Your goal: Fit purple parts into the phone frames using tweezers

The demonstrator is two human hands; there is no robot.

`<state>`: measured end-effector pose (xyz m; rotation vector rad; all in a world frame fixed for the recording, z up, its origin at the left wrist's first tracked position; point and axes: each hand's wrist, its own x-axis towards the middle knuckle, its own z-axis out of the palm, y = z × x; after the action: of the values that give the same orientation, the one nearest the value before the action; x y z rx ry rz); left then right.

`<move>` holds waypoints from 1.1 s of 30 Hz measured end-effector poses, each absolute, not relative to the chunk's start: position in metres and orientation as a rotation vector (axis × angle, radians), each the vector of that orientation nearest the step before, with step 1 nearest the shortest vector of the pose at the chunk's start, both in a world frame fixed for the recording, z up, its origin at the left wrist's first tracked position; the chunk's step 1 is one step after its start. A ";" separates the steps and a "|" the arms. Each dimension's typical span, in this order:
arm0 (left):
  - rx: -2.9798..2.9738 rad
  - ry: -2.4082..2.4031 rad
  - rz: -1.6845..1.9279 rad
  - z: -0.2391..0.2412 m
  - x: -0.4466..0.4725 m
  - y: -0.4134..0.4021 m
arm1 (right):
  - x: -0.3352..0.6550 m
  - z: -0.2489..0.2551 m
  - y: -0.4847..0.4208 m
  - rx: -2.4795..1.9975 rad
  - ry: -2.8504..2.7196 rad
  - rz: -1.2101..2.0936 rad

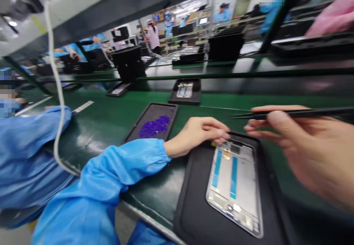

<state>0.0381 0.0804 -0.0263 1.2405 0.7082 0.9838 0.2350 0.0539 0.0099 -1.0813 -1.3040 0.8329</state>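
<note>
A silver phone frame (245, 186) with two blue strips rests in a black tray (193, 197) in front of me. At the frame's upper left corner, my left hand (203, 132) has its fingertips closed together, touching or just above the tray's far rim. What the fingertips pinch, if anything, is too small to make out. My right hand (298, 141) grips black tweezers (312, 113) between thumb and fingers, with the tips pointing left above the green bench. The tweezers are apart from the phone frame.
Left of my wrist lies a black tray (151, 108) with many small purple pieces (155, 127). Farther back, another tray (173, 99) holds a second phone frame (184, 89). A white cable (52, 53) hangs at left, near a co-worker's blue sleeve (33, 134). A shelf beam (116, 9) crosses above.
</note>
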 end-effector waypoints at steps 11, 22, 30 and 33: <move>1.173 0.808 1.093 -0.022 0.042 0.069 | 0.238 -0.005 0.052 -1.217 -1.571 0.701; 1.227 0.765 1.101 -0.035 0.043 0.073 | 0.235 0.000 0.049 -1.228 -1.495 0.817; 1.222 0.742 1.126 -0.030 0.044 0.069 | 0.234 0.000 0.048 -1.211 -1.505 0.800; 1.217 0.750 1.132 -0.029 0.043 0.068 | 0.234 0.000 0.047 -1.209 -1.500 0.802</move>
<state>0.0434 0.0682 -0.0294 1.2167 0.7502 1.1325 0.2336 0.0473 0.0004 -1.2094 -1.4996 0.8016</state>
